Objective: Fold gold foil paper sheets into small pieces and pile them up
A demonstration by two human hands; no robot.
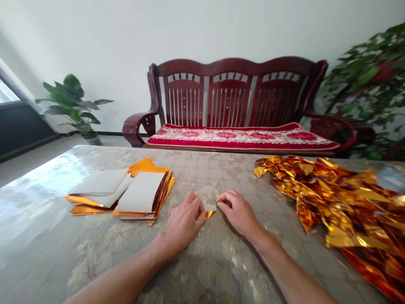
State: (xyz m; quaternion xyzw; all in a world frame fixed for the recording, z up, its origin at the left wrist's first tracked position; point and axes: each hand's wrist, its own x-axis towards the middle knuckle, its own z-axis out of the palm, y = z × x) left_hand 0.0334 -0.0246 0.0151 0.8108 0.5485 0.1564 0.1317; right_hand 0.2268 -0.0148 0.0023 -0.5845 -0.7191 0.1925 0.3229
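Observation:
Between my hands, just above the table, is a small folded piece of gold foil paper (210,207), white on one face and shiny gold on the other. My left hand (187,217) is closed on its left side, thumb toward me, and covers much of it. At the paper's right end, my right hand (238,211) pinches the edge between thumb and fingertips. To the left lie stacks of flat foil sheets (139,192), white side up with orange-gold edges. On the right is a large heap of folded gold foil pieces (344,198).
The table (202,270) has a glossy, floral-patterned cover. Beyond its far edge stands a dark red wooden bench (228,97) with a red-and-white seat cover (240,136). One potted plant (74,103) is at the left, and leafy greenery (370,80) is at the right.

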